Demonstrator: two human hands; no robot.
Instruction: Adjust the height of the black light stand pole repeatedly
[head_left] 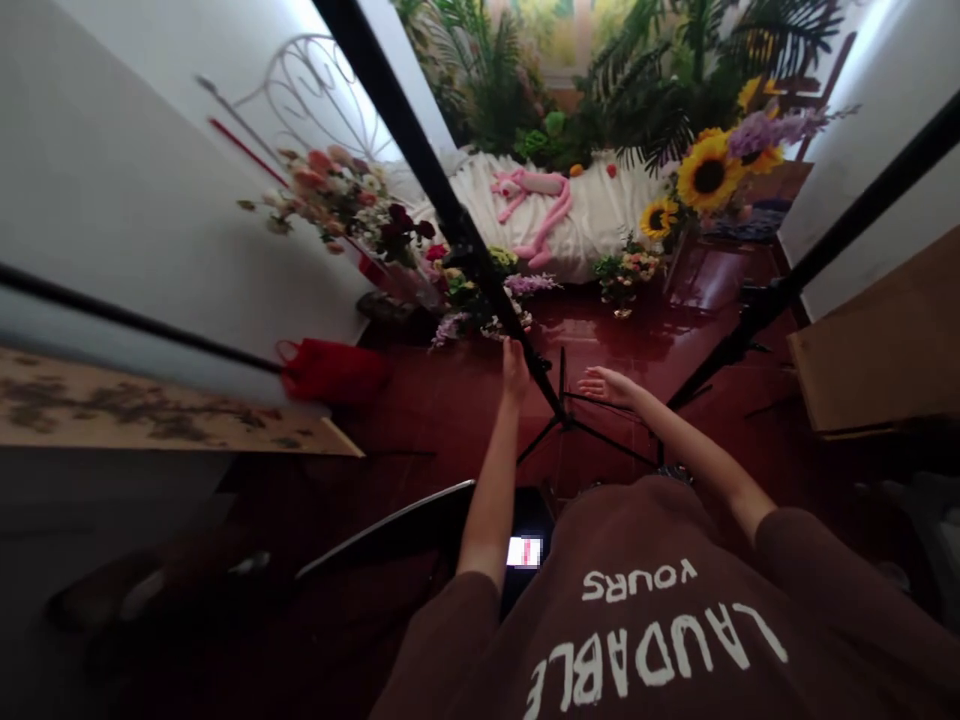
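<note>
Black stand [450, 205] slants from the frame's top to its centre. My left hand [514, 370], fingers straight, is beside it, contact unclear; my right hand [611, 387], right of centre, holds nothing. I seem to be reaching; gripping would call for curled fingers.

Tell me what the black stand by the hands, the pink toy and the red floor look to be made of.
Black stand: probably painted metal tubing with plastic clamps; slim, straight, dark poles suggest it, though metal isn't certain.
Pink toy: likely soft plush fabric, matte, with limp, bending limbs.
Red floor: a hard, glossy surface, perhaps tile, since it mirrors light.
</note>
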